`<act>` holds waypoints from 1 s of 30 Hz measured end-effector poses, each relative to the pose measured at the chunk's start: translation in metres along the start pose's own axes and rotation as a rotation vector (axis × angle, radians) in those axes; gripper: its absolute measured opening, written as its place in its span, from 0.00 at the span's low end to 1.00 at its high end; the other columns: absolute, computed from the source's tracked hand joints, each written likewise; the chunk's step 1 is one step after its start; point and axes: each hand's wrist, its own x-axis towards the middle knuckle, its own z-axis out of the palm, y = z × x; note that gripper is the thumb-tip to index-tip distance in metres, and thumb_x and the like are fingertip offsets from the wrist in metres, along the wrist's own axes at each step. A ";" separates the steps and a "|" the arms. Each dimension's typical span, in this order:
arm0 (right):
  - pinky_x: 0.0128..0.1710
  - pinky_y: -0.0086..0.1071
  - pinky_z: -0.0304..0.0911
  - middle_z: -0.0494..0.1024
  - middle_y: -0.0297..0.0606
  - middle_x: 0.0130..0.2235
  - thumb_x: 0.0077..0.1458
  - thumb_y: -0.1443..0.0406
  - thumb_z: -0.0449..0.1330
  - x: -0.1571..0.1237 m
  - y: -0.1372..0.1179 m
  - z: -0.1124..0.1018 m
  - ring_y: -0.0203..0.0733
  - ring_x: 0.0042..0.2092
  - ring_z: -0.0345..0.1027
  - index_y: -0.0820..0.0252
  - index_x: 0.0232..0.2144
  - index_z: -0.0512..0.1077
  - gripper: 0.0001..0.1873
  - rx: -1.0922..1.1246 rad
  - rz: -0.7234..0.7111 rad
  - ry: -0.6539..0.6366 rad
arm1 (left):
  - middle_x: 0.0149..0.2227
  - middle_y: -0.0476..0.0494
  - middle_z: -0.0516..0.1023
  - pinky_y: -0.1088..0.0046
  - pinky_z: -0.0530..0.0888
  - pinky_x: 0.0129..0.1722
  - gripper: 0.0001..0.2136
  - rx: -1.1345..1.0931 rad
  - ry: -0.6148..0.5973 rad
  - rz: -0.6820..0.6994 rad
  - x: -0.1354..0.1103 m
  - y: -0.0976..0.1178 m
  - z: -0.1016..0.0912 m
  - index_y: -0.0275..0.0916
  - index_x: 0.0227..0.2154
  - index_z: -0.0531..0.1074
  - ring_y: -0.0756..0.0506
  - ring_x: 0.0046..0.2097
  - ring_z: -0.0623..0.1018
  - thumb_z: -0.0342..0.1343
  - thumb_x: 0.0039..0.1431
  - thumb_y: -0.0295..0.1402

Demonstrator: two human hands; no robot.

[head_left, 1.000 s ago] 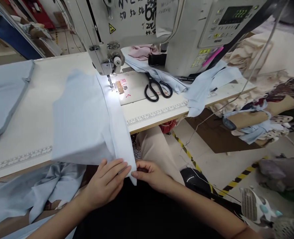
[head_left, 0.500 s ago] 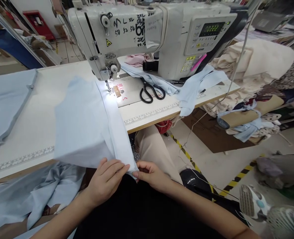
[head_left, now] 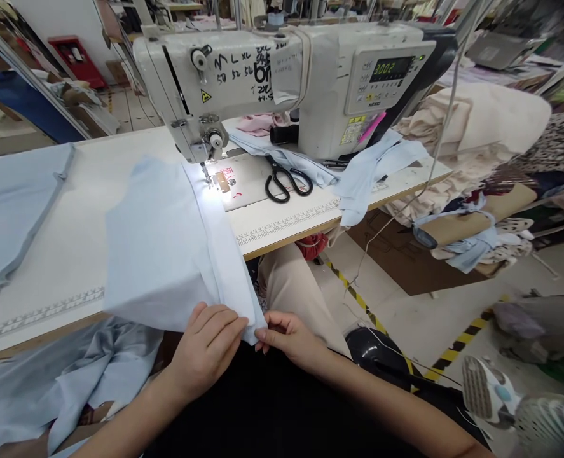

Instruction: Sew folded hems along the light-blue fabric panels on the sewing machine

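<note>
A light blue fabric piece (head_left: 158, 235) runs from under the needle of the white sewing machine (head_left: 243, 76) down over the table's front edge. Its right side shows a folded, paler strip. My left hand (head_left: 210, 343) is closed on the near end of this cloth, fingers lying over the top and the thumb hidden. Just to the right, my right hand (head_left: 286, 337) pinches the cloth's corner between thumb and fingers. The machine's lamp lights the fabric by the presser foot (head_left: 208, 180). Black-handled scissors (head_left: 286, 181) lie on the machine bed, right of the needle.
More light blue cloth (head_left: 14, 203) lies on the table at left, and a crumpled heap (head_left: 72, 375) hangs below its edge. Blue strips (head_left: 367, 175) drape over the right edge. A thin cable (head_left: 429, 184) hangs in front of cream fabric (head_left: 482, 121) at right.
The view has shifted slightly, so the machine appears a little lower. The display digits differ. Both hands keep their grip on the cloth, and its corner by my right hand is more spread out.
</note>
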 end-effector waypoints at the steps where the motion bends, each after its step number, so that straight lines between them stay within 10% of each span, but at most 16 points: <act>1: 0.34 0.30 0.62 0.71 0.32 0.27 0.50 0.51 0.63 0.000 0.002 -0.001 0.33 0.29 0.64 0.62 0.31 0.70 0.19 -0.038 -0.016 0.009 | 0.34 0.43 0.77 0.64 0.67 0.44 0.10 -0.013 0.004 -0.010 0.000 0.001 -0.001 0.36 0.41 0.70 0.45 0.38 0.74 0.50 0.60 0.19; 8: 0.49 0.43 0.63 0.70 0.45 0.46 0.56 0.70 0.54 0.008 -0.010 -0.016 0.45 0.49 0.63 0.60 0.47 0.67 0.15 -0.813 -0.650 0.345 | 0.34 0.43 0.76 0.58 0.63 0.51 0.11 -0.119 0.046 -0.056 0.004 0.014 -0.020 0.35 0.40 0.71 0.46 0.39 0.73 0.51 0.58 0.16; 19: 0.47 0.39 0.65 0.77 0.41 0.41 0.61 0.72 0.52 0.073 -0.082 -0.019 0.43 0.50 0.66 0.60 0.42 0.71 0.10 -1.337 -1.324 0.110 | 0.28 0.49 0.75 0.64 0.64 0.51 0.11 -0.150 0.084 -0.064 0.016 0.013 -0.027 0.41 0.35 0.72 0.48 0.33 0.74 0.47 0.60 0.21; 25: 0.44 0.35 0.65 0.79 0.41 0.38 0.62 0.73 0.50 0.082 -0.084 -0.015 0.40 0.44 0.68 0.65 0.39 0.71 0.10 -1.380 -1.316 -0.025 | 0.41 0.44 0.76 0.71 0.73 0.44 0.09 -0.227 -0.051 -0.281 0.069 -0.067 -0.035 0.40 0.41 0.70 0.47 0.43 0.76 0.45 0.65 0.29; 30: 0.43 0.34 0.64 0.78 0.41 0.37 0.60 0.74 0.50 0.084 -0.091 -0.012 0.41 0.43 0.68 0.66 0.38 0.71 0.10 -1.433 -1.234 -0.155 | 0.53 0.40 0.72 0.57 0.71 0.53 0.14 -0.062 -0.150 -0.377 0.100 -0.148 -0.016 0.38 0.47 0.70 0.41 0.54 0.71 0.46 0.64 0.37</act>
